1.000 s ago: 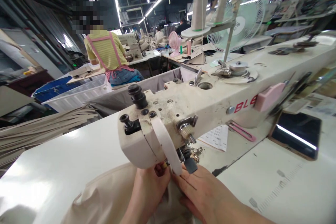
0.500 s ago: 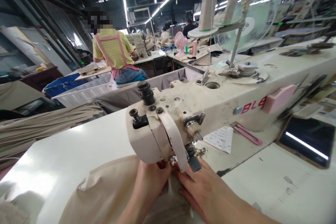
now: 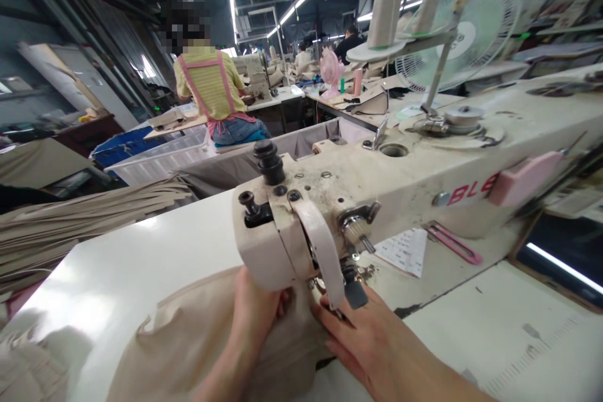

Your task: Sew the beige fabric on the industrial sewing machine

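Observation:
A beige piece of fabric (image 3: 188, 339) lies on the white table (image 3: 141, 264) under the head of a cream sewing machine (image 3: 377, 195). My left hand (image 3: 254, 314) rests on the fabric just left of the needle area, fingers pressed down on the cloth. My right hand (image 3: 362, 339) lies flat on the fabric to the right of the presser foot (image 3: 351, 289), fingers stretched toward the needle. The needle itself is hidden behind the machine head.
A stack of beige strips (image 3: 70, 220) lies at the left. A paper slip (image 3: 405, 251) and a dark phone (image 3: 560, 257) sit behind the machine arm. Thread cones (image 3: 386, 3) and a fan (image 3: 466, 31) stand above. A seated person in a yellow shirt (image 3: 211, 88) works ahead.
My left hand has slid forward and left on the fabric, beside the machine head. The fabric has moved further under the foot. The view has shifted slightly.

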### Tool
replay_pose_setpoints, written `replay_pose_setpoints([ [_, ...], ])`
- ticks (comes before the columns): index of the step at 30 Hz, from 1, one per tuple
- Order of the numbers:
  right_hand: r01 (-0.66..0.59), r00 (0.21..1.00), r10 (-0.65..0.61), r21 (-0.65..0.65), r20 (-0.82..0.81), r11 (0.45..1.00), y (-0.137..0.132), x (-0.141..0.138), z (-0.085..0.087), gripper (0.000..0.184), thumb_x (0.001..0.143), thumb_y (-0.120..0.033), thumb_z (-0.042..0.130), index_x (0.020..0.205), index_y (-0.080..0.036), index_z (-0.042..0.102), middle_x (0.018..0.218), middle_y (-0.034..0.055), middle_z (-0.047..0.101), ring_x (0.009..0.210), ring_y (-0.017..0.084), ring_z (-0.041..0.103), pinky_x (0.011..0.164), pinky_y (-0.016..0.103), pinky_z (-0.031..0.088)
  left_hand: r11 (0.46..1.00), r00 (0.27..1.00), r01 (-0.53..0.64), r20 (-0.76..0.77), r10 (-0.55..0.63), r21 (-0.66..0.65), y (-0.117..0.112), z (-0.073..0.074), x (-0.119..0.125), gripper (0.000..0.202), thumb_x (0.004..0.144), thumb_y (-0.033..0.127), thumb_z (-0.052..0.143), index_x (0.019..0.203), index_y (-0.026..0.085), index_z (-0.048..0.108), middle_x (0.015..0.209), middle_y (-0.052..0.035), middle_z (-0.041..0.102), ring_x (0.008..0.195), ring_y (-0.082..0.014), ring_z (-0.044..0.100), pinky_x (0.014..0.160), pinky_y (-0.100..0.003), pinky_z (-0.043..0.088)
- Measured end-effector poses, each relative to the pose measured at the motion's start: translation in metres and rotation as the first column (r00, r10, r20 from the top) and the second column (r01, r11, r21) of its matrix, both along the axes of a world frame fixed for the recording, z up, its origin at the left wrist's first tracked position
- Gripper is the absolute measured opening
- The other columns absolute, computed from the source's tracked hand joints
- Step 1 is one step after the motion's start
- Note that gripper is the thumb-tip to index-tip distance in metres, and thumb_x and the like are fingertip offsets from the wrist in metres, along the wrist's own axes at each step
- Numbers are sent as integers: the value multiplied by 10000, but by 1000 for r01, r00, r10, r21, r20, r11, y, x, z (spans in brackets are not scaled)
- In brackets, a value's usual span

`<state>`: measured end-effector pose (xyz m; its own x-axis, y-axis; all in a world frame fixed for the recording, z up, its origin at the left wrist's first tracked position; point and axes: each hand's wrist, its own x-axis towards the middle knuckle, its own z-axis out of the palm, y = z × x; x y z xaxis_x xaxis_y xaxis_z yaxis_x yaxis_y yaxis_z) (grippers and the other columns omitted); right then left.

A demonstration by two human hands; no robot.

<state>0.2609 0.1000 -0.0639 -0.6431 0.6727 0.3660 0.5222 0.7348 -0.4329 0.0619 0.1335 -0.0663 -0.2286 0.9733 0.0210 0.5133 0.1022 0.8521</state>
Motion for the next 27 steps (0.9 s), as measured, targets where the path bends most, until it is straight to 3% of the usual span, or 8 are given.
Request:
replay_pose_setpoints([
  [1,-13,999,11,-46,-44,999,-1,2,3,309,858,-96,528,1153,-151,599,1169,110,620,1108,284,533,1004,469,414,998,999,10,-48,-7,61,-9,2,-1,202,758,342,567,638,182,595,561,-25,607,539,-185,572,534,-299,464],
  [3,-47,990,24,-163,-138,985,-4,7,9,308,834,-69,555,1126,-155,603,1126,92,638,1071,236,557,1003,383,429,955,957,206,-246,-152,214,-30,4,-2,150,693,331,671,764,200,649,781,-53,678,741,-222,617,679,-332,491],
  [5,-55,982,6,-256,-189,965,-10,13,14,272,828,-56,566,1077,-156,613,1097,83,645,1058,206,568,1009,324,426,826,808,505,-474,-350,250,-49,5,0,199,702,296,708,882,228,660,851,-44,680,785,-216,615,701,-315,495],
  [7,-29,987,-21,-299,-162,954,-16,18,18,227,837,-49,556,1025,-155,629,1066,77,648,1038,194,577,1016,299,422,733,689,653,-552,-470,191,-59,4,2,130,810,244,623,937,229,642,823,-38,661,743,-182,610,656,-268,495],
  [12,-73,997,73,-168,-7,983,-26,18,9,351,868,-132,587,1219,-135,582,1196,95,629,1124,253,546,1071,398,388,822,826,542,-291,-483,174,-60,5,3,150,919,180,489,828,200,605,801,-21,622,744,-119,603,677,-195,480],
  [15,-112,993,112,-16,40,994,-28,12,-9,308,911,-171,532,1209,-130,597,1160,108,653,1103,294,554,1056,476,388,733,756,629,-424,-499,259,-59,2,3,128,879,114,538,921,201,621,883,-33,656,798,-131,606,730,-214,499],
  [18,-97,995,97,56,-1,994,-26,8,-20,223,928,-134,479,1061,-152,657,1022,82,692,1001,245,595,1049,423,396,642,665,708,-586,-463,295,-61,-4,4,257,829,76,585,1049,206,614,933,-51,677,827,-165,608,739,-270,519],
  [27,-157,976,168,-86,137,984,-4,12,20,358,855,-44,473,1185,-81,605,1105,141,639,1048,267,555,1047,435,396,750,754,589,-539,-376,300,-46,0,9,187,864,126,543,979,229,650,916,-38,675,855,-168,615,760,-279,512],
])
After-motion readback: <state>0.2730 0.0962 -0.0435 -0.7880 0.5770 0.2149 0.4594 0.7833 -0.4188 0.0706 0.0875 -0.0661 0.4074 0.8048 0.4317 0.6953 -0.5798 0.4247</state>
